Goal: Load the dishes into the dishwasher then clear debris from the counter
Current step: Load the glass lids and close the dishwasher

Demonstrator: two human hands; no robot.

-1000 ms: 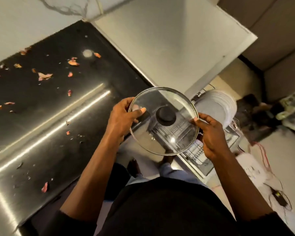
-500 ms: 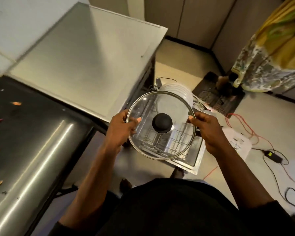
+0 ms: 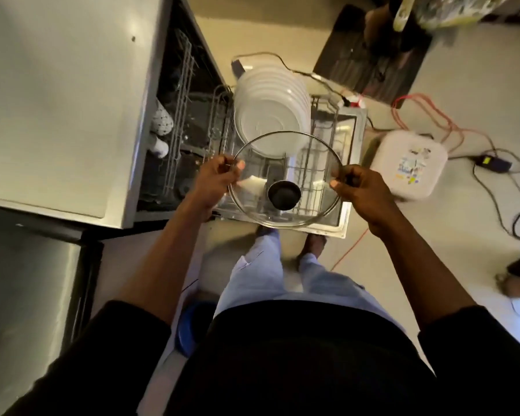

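Head view: both hands hold a round glass lid (image 3: 285, 172) by its metal rim, out in front of the body and above the pulled-out lower rack (image 3: 324, 151) of the open dishwasher (image 3: 162, 163). The left hand (image 3: 215, 178) pinches the rim's left edge, thumb on top and fingers curled beneath. The right hand (image 3: 357, 186) grips the opposite edge the same way, thumb on the glass. The lid lies close to flat, with its black knob (image 3: 284, 194) facing up toward the camera. Being round, it has no long axis of its own; the line from grip to grip runs left to right across the rack. The knob sits nearer the person than the middle of the disc, so the lid seems tilted a little, though which edge is lower I cannot tell.

Just beyond the hands a row of white plates (image 3: 270, 115) stands on edge in the rack, partly seen through the glass. Beyond the left hand the upper rack (image 3: 180, 94) carries a patterned cup (image 3: 162, 121). To the right of the right hand a white square container (image 3: 409, 163) sits on the floor among cables (image 3: 493, 187).
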